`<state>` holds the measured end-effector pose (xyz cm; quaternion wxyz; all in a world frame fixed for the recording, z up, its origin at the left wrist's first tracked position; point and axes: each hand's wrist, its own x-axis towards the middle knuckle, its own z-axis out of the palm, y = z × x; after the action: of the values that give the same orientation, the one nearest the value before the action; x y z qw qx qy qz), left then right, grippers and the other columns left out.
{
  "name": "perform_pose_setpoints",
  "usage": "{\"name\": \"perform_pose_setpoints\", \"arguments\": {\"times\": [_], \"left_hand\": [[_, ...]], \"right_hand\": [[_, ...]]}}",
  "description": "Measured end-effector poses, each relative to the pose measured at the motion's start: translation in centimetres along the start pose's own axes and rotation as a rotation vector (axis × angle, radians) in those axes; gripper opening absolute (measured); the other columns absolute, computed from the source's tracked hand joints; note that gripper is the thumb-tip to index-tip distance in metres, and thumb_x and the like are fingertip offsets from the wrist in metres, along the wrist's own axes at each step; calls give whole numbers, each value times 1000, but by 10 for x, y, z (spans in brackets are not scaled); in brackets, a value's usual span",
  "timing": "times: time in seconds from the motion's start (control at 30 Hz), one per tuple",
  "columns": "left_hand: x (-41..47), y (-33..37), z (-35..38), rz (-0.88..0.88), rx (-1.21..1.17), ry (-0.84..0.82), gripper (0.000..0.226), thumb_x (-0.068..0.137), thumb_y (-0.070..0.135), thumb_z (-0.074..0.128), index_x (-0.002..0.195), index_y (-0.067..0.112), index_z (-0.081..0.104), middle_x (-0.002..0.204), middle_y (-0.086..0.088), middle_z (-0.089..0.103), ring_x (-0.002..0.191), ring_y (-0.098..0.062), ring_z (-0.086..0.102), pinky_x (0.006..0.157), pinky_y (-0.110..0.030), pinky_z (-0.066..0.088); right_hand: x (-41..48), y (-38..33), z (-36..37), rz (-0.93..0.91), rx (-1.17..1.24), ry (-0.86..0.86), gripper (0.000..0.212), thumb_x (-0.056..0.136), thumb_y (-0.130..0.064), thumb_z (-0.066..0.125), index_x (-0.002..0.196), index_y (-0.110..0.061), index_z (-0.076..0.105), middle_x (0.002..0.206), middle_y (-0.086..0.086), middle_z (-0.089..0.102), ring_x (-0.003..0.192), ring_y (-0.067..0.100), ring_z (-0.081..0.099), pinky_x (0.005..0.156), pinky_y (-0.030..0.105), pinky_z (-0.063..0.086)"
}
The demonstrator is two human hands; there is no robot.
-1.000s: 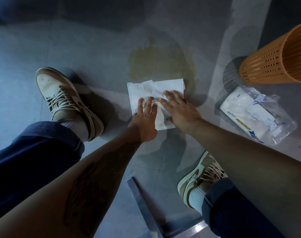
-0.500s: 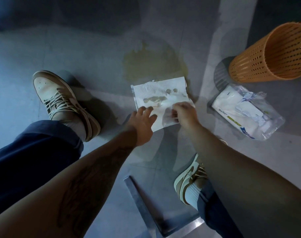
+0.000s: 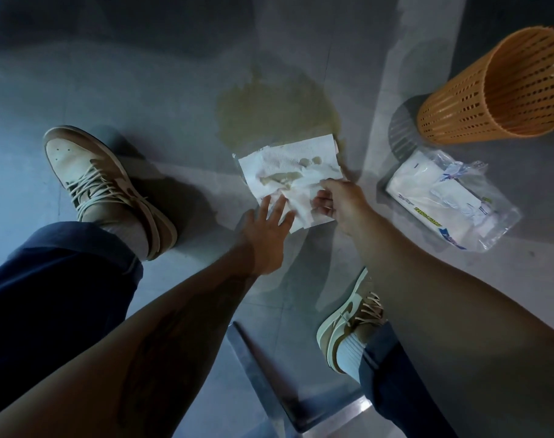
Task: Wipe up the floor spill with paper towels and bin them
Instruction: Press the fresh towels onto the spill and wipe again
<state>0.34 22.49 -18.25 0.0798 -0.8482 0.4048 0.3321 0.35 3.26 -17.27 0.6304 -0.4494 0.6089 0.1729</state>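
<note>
Paper towel (image 3: 288, 178) lies flat on the floor (image 3: 111, 74) directly ahead of both our hands, its far edge overlapping the near rim of the yellowish spill (image 3: 275, 112); most of the puddle sits beyond it, unwiped. Wet blotches show through the sheet's middle. Our left hand (image 3: 266, 235) is spread, fingertips pressing the near corner down. Our right hand (image 3: 338, 197) pinches the near right edge, bunching it slightly. We judge the step in hand to be gathering or repositioning the sheet. To do it well, we should push the towel forward across the puddle with a flat palm, fold the soaked face inward, and avoid dragging liquid toward our shoes. Orange bin (image 3: 503, 90) and towel pack (image 3: 443, 197) sit right of our right hand, within reach.
</note>
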Motion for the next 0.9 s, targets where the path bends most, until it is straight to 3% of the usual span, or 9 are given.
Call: {"name": "perform_pose_setpoints", "arguments": {"times": [0.13, 0.2, 0.27, 0.4, 0.53, 0.6, 0.7, 0.8, 0.9], "left_hand": [[13, -6, -19, 70, 18, -48, 78, 88, 38, 49, 157, 25, 15, 167, -13, -6, 152, -41, 4, 115, -53, 26], [12, -11, -21, 61, 28, -52, 77, 88, 37, 48, 157, 27, 15, 167, -11, -8, 152, -39, 3, 115, -52, 25], [10, -16, -19, 52, 18, -45, 74, 89, 36, 48, 156, 28, 19, 168, -9, -7, 152, -39, 4, 115, -53, 26], [3, -26, -18, -3, -16, -77, 71, 89, 34, 49, 154, 29, 21, 168, -6, -4, 152, -37, 4, 116, -54, 25], [-3, -32, -25, -44, -22, -13, 56, 87, 36, 52, 141, 21, 45, 165, -4, 14, 144, -36, 23, 108, -49, 34], [-4, -34, -29, -43, 11, 0, 52, 87, 38, 51, 135, 19, 50, 162, -5, 23, 141, -37, 28, 104, -49, 37], [-3, -35, -32, -46, 2, 58, 50, 88, 42, 53, 130, 15, 56, 149, -9, 42, 132, -37, 38, 98, -47, 41], [7, -35, -37, -52, -60, 198, 58, 88, 45, 56, 135, 14, 44, 144, -12, 43, 129, -35, 40, 98, -47, 43], [24, -37, -36, -52, -46, 140, 82, 92, 48, 54, 154, 12, 16, 163, -15, 15, 147, -38, 20, 111, -48, 37]], "right_hand": [[3, 13, -1, -431, -654, 182, 37, 84, -24, 66, 120, -15, 60, 106, 4, 67, 92, 22, 64, 79, 34, 56], [2, 18, 0, -690, -984, 210, 45, 83, -29, 69, 125, -17, 57, 128, 6, 55, 113, 28, 54, 87, 36, 52], [0, 23, 3, -777, -1173, 192, 52, 82, -31, 70, 131, -20, 54, 139, 6, 44, 123, 32, 44, 90, 41, 50], [-2, 29, 8, -794, -1253, 199, 48, 82, -32, 71, 128, -24, 59, 139, 6, 45, 118, 35, 47, 87, 41, 52], [-11, 21, 7, -920, -1270, 259, 30, 82, -36, 68, 108, -21, 69, 120, 5, 57, 107, 32, 55, 86, 41, 49], [-13, 18, 10, -1021, -1241, 318, 38, 79, -36, 71, 112, -20, 64, 124, 5, 53, 114, 31, 51, 93, 43, 45], [-8, 16, 14, -973, -1376, 166, 66, 79, -36, 71, 139, -24, 48, 148, 5, 37, 135, 31, 36, 105, 46, 41], [-1, 16, 15, -841, -1544, 76, 83, 77, -39, 75, 149, -26, 36, 158, 5, 26, 142, 33, 27, 107, 47, 41], [3, 16, 18, -891, -1601, 123, 73, 79, -38, 74, 143, -24, 42, 155, 7, 30, 139, 34, 31, 101, 47, 48]]}}
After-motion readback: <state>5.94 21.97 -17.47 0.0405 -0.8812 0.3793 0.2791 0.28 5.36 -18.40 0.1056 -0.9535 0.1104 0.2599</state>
